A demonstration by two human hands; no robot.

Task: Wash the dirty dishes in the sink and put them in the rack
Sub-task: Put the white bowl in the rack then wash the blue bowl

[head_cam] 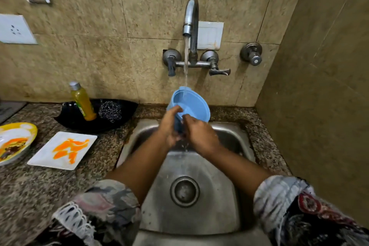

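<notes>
A light blue plastic bowl (192, 104) is tilted under the running tap (190, 18), with the water stream falling into it. My left hand (170, 126) grips the bowl's near rim, thumb over the edge. My right hand (199, 136) holds the same near edge from the right, fingers curled round it. Both hands are above the back of the steel sink (225, 201). On the counter to the left lie a white square plate (40, 158) smeared with orange sauce and a yellow-rimmed dish (30, 128) with food remains.
A black tray (123, 110) at the back left holds a yellow soap bottle (83, 104) and a steel scrubber (109, 111). Tap handles (216, 69) stick out from the tiled wall. A side wall stands close on the right. The sink drain (184, 190) is open.
</notes>
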